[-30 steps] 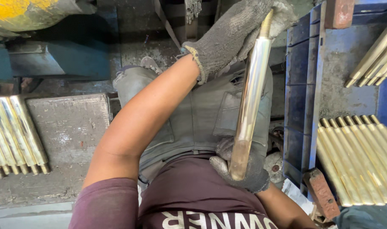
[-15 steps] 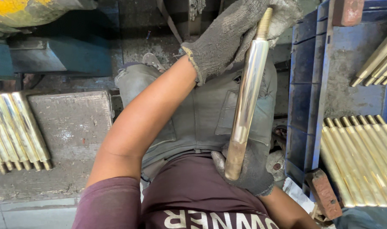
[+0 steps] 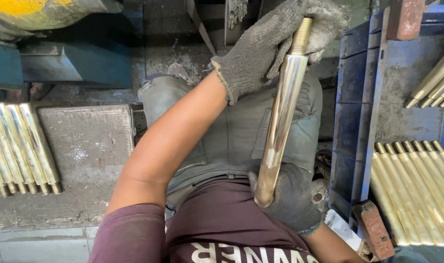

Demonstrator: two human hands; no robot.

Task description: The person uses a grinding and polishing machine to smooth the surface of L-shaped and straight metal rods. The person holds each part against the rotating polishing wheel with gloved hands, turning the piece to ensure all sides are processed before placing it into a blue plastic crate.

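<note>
I hold a long shiny brass-coloured rod point(image 3: 280, 117) above my lap, nearly upright in the view and leaning slightly. My left hand point(image 3: 261, 53), in a dirty grey knit glove, grips its threaded top end. My right hand point(image 3: 295, 202), in a dark glove, cups the plain bottom end close to my belly. My grey trousers point(image 3: 231, 131) lie behind the rod.
A row of similar brass rods point(image 3: 20, 146) lies on a concrete block point(image 3: 90, 146) at my left. A blue crate point(image 3: 353, 122) at my right holds several more rods point(image 3: 416, 190). Bricks point(image 3: 375, 236) rest on its rim. A yellow machine part point(image 3: 32, 12) is at top left.
The rod's bottom end has shifted slightly left with my right hand. Both hands keep their grip, and the top end stays where it was.
</note>
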